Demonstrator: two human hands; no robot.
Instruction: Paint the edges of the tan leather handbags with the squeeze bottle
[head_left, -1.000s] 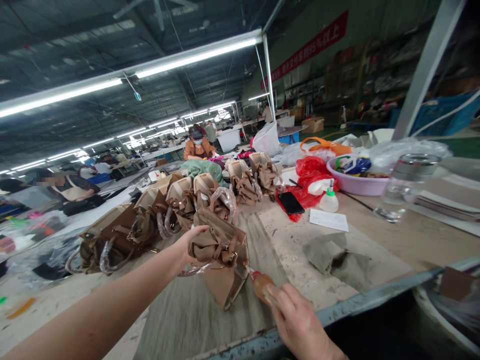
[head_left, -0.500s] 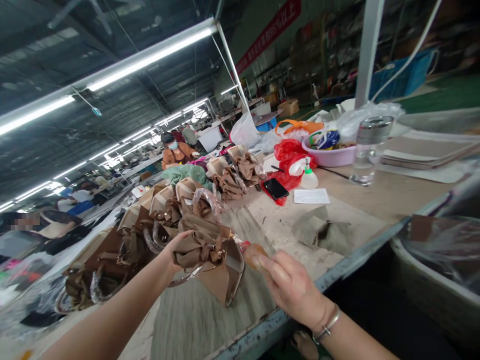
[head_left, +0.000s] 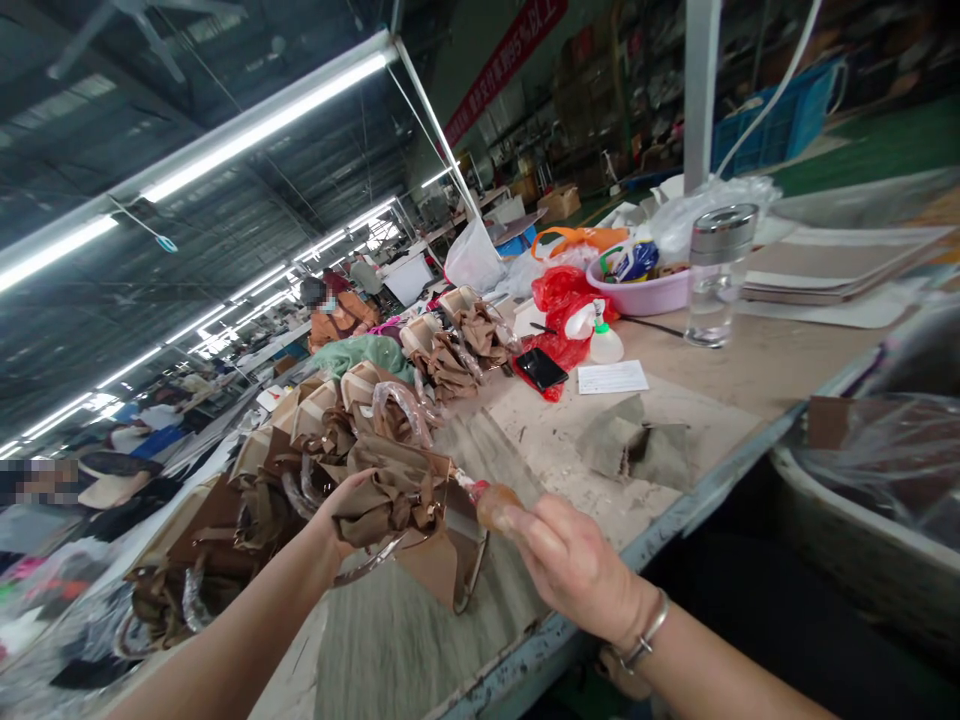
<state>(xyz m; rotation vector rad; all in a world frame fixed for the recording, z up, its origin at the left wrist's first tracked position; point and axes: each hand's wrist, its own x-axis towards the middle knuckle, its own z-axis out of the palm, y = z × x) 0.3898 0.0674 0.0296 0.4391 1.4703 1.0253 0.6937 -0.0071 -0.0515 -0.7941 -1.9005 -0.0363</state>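
Near the front edge of the worktop, the person holds a small brown handbag up off the surface. The left hand grips it from the left, fingers curled around the bunched brown wrapping at its top, thumb up against the fabric. The right hand comes in from the right with a small amber squeeze bottle pinched between thumb and fingers, its red nozzle pointing left and slightly up at the bag's upper right corner (whether the tip actually touches, I cannot tell). So the bag lies just left of the bottle tip, the bottle's long axis aimed almost straight across at it, and the right hand is the nearer one to that corner. A bracelet sits on the right wrist.

Behind the left hand a long row of matching bags runs back along the worktop, handles wrapped in clear plastic. Farther right lie a black phone on a red plastic bag, a white slip of paper, a white spray bottle, a pink basin, a lidded glass jar and a grey rag. The surface is worn and glue-stained. All around is a factory hall with strip lights overhead, and other people sit at benches beyond.
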